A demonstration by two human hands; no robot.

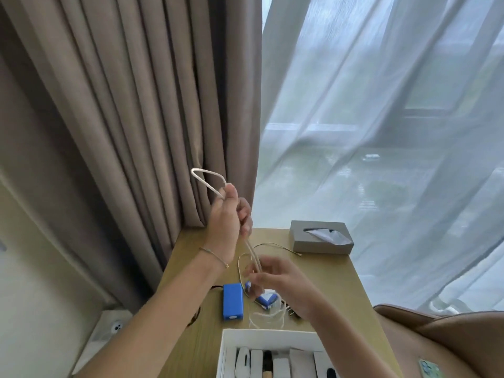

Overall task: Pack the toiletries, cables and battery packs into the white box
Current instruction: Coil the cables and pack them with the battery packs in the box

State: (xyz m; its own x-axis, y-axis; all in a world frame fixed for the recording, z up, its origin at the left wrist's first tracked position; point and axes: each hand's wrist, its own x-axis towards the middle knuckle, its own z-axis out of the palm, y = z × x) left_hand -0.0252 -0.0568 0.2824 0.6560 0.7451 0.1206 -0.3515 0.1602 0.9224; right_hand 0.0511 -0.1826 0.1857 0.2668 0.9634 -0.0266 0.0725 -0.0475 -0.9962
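I saw the box (268, 338) at the near edge of the counter (335, 271), toiletries inside it. Just behind it lay a battery pack (232, 300) to the left and a tangle of cable (268, 319) to its right. A tissue box (321, 237) sat at the far right, with the curtain (131, 105) behind.

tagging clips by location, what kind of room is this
Probably a bedroom or hotel room, not a workshop: floor-length brown curtains and sheer drapes cover a big window, and a small wooden desk carries a grey tissue box, with a padded chair beside it.
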